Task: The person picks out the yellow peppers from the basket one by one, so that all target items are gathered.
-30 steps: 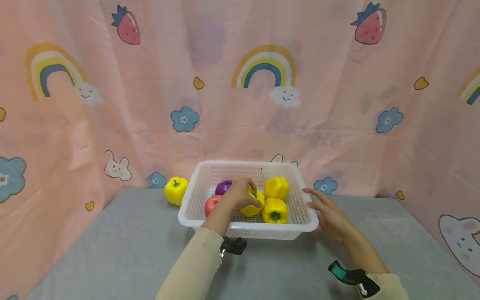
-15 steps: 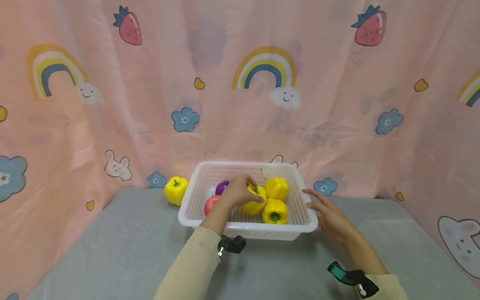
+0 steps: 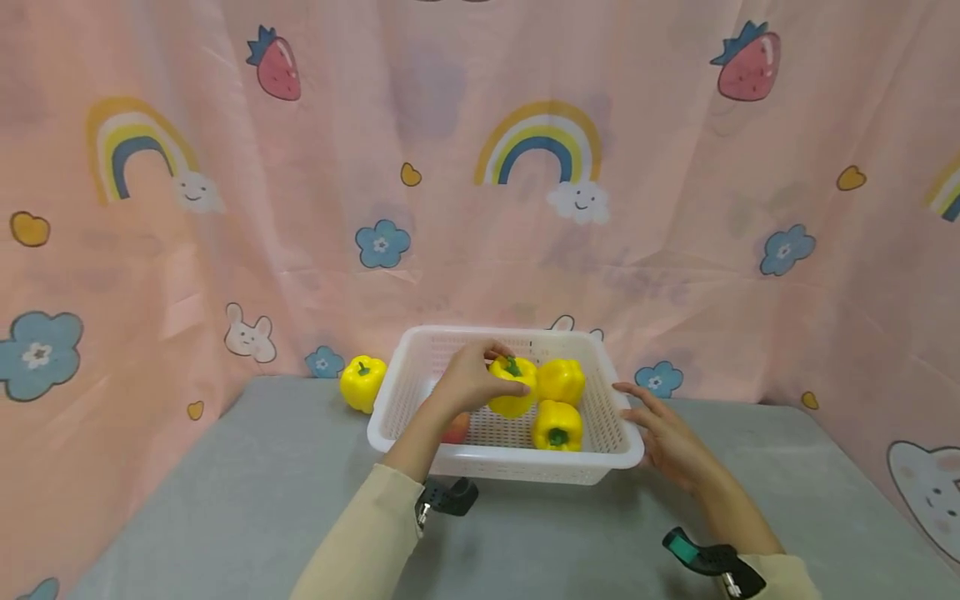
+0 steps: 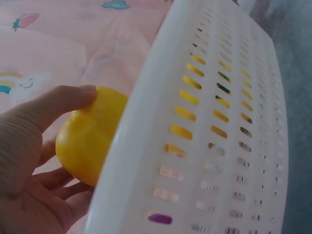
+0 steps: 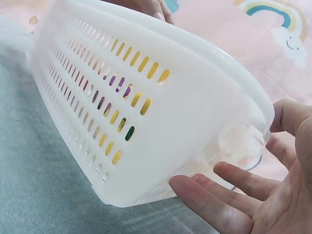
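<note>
My left hand (image 3: 467,385) grips a yellow bell pepper (image 3: 514,398) between thumb and fingers, above the white slotted basket (image 3: 517,454). The pepper's green stem faces up. In the left wrist view the same pepper (image 4: 87,139) shows over the rim. Inside the basket, to the right, are two more yellow bell peppers, one at the back (image 3: 561,382) and one in front (image 3: 557,427). A red round fruit (image 3: 456,427) is partly hidden behind my left wrist. My right hand (image 3: 671,442), fingers spread, touches the basket's right end.
Another yellow bell pepper (image 3: 363,383) sits outside the basket, at its left. The basket stands on a grey table (image 3: 300,492) in front of a pink patterned curtain (image 3: 480,275). A purple thing (image 5: 127,90) shows through the slots in the right wrist view.
My left hand has lifted the yellow bell pepper slightly, moving it up from among the others. The purple thing is now hidden behind that hand in the head view. The right hand stays put.
</note>
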{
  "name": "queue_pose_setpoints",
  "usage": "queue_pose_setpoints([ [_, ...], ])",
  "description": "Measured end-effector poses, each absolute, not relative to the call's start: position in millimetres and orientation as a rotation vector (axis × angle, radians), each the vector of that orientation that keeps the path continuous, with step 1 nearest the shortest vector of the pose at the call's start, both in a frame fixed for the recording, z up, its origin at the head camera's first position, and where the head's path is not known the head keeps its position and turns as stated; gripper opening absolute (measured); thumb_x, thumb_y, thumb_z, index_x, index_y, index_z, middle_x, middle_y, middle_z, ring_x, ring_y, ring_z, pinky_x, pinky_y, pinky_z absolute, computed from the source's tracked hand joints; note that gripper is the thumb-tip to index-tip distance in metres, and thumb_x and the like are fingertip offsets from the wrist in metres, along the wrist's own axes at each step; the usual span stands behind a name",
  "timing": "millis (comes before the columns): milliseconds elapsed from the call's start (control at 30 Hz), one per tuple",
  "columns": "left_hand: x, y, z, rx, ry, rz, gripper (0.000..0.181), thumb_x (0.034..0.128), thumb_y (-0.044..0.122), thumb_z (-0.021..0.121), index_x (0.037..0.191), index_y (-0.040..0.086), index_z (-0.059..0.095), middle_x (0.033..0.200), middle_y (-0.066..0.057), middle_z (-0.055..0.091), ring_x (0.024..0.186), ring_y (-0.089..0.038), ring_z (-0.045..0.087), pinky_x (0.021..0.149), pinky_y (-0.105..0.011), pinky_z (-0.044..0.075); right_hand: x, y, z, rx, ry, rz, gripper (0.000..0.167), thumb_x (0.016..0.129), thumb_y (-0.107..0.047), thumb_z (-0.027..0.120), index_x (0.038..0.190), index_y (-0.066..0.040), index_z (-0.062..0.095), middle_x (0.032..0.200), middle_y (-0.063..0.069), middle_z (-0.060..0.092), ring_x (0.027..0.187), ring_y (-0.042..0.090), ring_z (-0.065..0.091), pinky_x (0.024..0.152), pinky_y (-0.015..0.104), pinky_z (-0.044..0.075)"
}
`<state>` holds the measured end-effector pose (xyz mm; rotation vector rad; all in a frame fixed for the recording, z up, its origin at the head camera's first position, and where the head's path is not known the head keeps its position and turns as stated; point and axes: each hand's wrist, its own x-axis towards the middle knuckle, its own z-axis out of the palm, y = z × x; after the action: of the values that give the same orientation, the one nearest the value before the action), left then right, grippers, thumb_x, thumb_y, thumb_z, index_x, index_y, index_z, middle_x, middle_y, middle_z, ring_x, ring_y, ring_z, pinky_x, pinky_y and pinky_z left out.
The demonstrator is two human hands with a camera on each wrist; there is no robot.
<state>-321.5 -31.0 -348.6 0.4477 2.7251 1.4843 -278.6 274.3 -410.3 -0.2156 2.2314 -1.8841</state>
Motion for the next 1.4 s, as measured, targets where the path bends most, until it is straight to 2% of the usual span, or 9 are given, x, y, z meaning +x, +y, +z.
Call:
queue_pose_setpoints([
  [467, -294, -55, -341, 0.508, 2.700, 1.720, 0.058, 0.0774, 0.030, 0.087, 0.128, 0.019, 0.062, 0.139, -0.006, 0.060, 0.120, -0.030, 0.062, 0.097, -0.040, 0.059, -279, 276, -411, -0.195, 2.242, -1.884, 0.057, 0.108, -0.035, 0.045, 0.157, -0.021, 0.021, 0.159, 0.027, 0.028, 0.096, 0.021, 0.073, 0.080, 0.041, 0.064],
  [700, -281, -84, -339, 0.505, 2.742, 1.877, 0.055, 0.0781, 0.027, 0.087, 0.127, 0.018, 0.063, 0.135, 0.000, 0.061, 0.129, -0.027, 0.060, 0.106, -0.045, 0.053, -279, 274, -410, -0.204, 2.232, -1.881, 0.056, 0.108, -0.036, 0.045, 0.157, -0.022, 0.021, 0.157, 0.026, 0.030, 0.095, 0.020, 0.073, 0.080, 0.040, 0.064],
  [867, -276, -107, -338, 0.453, 2.760, 1.965, 0.055, 0.0784, 0.021, 0.087, 0.127, 0.016, 0.062, 0.135, -0.005, 0.062, 0.130, -0.030, 0.060, 0.102, -0.044, 0.055, -279, 274, -410, -0.212, 2.251, -1.873, 0.053, 0.108, -0.035, 0.043, 0.155, -0.023, 0.023, 0.153, 0.025, 0.035, 0.093, 0.021, 0.074, 0.076, 0.038, 0.064],
  [1133, -275, -143, -340, 0.371, 2.863, 2.041, 0.055, 0.0823, 0.022, 0.084, 0.130, 0.010, 0.060, 0.136, -0.009, 0.060, 0.131, -0.033, 0.059, 0.099, -0.044, 0.057, -282, 273, -409, -0.210, 2.246, -1.870, 0.057, 0.107, -0.035, 0.046, 0.157, -0.023, 0.021, 0.158, 0.029, 0.029, 0.095, 0.026, 0.074, 0.079, 0.043, 0.064],
  [1400, -278, -166, -335, 0.315, 2.942, 2.028, 0.058, 0.0825, 0.023, 0.084, 0.132, 0.007, 0.059, 0.137, -0.012, 0.061, 0.131, -0.033, 0.059, 0.102, -0.046, 0.055, -281, 275, -410, -0.239, 2.254, -1.863, 0.055, 0.108, -0.033, 0.043, 0.157, -0.020, 0.020, 0.158, 0.028, 0.029, 0.093, 0.022, 0.073, 0.077, 0.040, 0.064],
])
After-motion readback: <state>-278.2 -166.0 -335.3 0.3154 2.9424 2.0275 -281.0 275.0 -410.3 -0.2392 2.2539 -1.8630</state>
